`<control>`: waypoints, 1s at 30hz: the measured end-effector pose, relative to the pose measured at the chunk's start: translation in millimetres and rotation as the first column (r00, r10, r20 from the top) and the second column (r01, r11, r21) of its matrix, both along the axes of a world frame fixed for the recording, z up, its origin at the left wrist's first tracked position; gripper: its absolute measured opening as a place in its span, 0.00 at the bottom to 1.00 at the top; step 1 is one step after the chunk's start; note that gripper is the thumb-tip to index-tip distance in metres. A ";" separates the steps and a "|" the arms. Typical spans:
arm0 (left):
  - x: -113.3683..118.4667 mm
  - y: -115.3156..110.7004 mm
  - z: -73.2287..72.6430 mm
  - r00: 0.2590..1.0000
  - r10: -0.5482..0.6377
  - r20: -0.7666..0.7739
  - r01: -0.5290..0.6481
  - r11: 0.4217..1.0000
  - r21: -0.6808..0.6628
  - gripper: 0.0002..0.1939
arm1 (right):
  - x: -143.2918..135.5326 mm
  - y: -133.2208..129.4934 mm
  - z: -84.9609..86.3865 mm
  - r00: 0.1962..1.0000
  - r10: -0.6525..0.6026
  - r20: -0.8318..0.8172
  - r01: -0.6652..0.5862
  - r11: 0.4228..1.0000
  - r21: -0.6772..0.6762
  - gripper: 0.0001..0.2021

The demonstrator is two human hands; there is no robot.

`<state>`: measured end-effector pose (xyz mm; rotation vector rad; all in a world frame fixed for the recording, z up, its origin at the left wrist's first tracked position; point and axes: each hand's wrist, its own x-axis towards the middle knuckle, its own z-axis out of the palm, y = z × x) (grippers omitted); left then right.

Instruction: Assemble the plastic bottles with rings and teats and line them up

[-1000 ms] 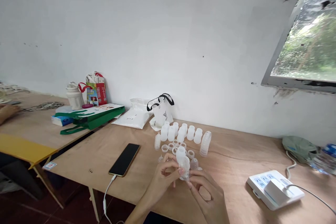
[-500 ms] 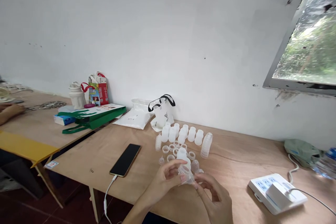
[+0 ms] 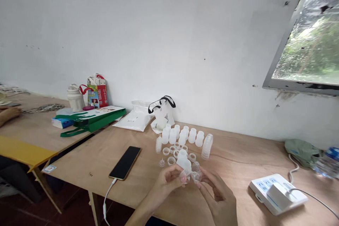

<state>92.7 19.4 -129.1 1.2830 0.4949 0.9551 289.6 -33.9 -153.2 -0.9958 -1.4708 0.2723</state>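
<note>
My left hand (image 3: 169, 180) is closed on a translucent plastic ring (image 3: 184, 175), pinched between thumb and fingers. My right hand (image 3: 217, 193) pinches a clear silicone bottle teat (image 3: 196, 176) close against the ring; whether the two touch I cannot tell. Just beyond my fingers a frosted white bottle (image 3: 182, 159) stands upright. Several loose translucent collar rings (image 3: 171, 161) lie around it, and a small clear teat (image 3: 161, 162) sits to their left. Another clear teat (image 3: 195, 166) is partly hidden behind my right fingers.
Several frosted bottles (image 3: 192, 135) stand in rows, between a tall stack of clear caps (image 3: 207, 146) and a shorter clear stack (image 3: 158, 144). A phone (image 3: 125, 162) charges at left. A power strip (image 3: 278, 194) lies right. Bags (image 3: 163, 114) line the wall; a co-worker's hand (image 3: 9, 114) shows far left.
The ring in my left hand and the teat in my right hand now show more separately, side by side. The view has shifted slightly right.
</note>
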 end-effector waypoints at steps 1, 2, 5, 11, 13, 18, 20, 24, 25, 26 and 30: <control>2.1 -1.9 -0.7 0.999 -0.027 0.024 0.027 0.999 -0.020 0.21 | -1.1 -0.7 2.2 0.999 -0.003 0.042 0.003 1.000 -0.001 0.15; 4.2 -3.4 -1.7 0.997 -0.047 0.054 0.050 0.998 -0.040 0.22 | -2.0 -1.4 4.5 0.997 -0.003 0.076 0.003 1.000 -0.006 0.14; 7.8 -4.8 -5.3 0.994 -0.049 0.102 0.055 0.997 -0.056 0.23 | -3.9 -2.0 9.7 0.994 0.003 0.110 -0.001 1.000 -0.018 0.10; 5.2 -1.7 -7.2 0.998 0.015 0.053 -0.018 0.998 0.055 0.18 | -7.5 -0.9 12.2 0.997 -0.012 0.070 0.012 1.000 0.005 0.06; 5.3 -1.4 -6.8 0.999 0.017 0.051 -0.022 0.996 0.091 0.17 | -9.0 -1.0 12.3 0.999 -0.014 0.048 0.013 1.000 0.023 0.05; 6.9 -5.4 -4.1 0.999 0.029 0.020 -0.030 0.996 0.082 0.18 | -7.5 -1.7 10.8 0.998 0.011 0.059 -0.014 0.999 0.039 0.06; 7.0 -7.7 -3.7 0.999 0.048 0.006 -0.049 0.994 0.097 0.18 | -6.1 -1.8 10.1 0.998 0.011 0.062 -0.015 0.998 0.062 0.07; 6.0 -10.5 -9.2 0.999 -0.025 0.020 0.022 0.994 0.102 0.16 | -5.1 -2.1 9.5 0.998 0.010 0.057 -0.016 0.995 0.098 0.07; 5.4 -11.0 -11.3 0.999 -0.042 0.017 0.040 0.995 0.096 0.15 | -5.1 -2.2 9.5 0.998 0.007 0.059 -0.013 0.995 0.100 0.07; 4.7 -11.5 -13.1 0.999 -0.053 0.010 0.052 0.995 0.088 0.17 | -5.1 -2.4 9.5 0.998 0.003 0.060 -0.009 0.995 0.102 0.07; 0.3 -14.4 -12.6 0.995 -0.079 -0.066 0.085 0.992 0.094 0.26 | -5.8 -2.7 11.2 0.998 0.001 0.069 -0.008 0.995 0.103 0.07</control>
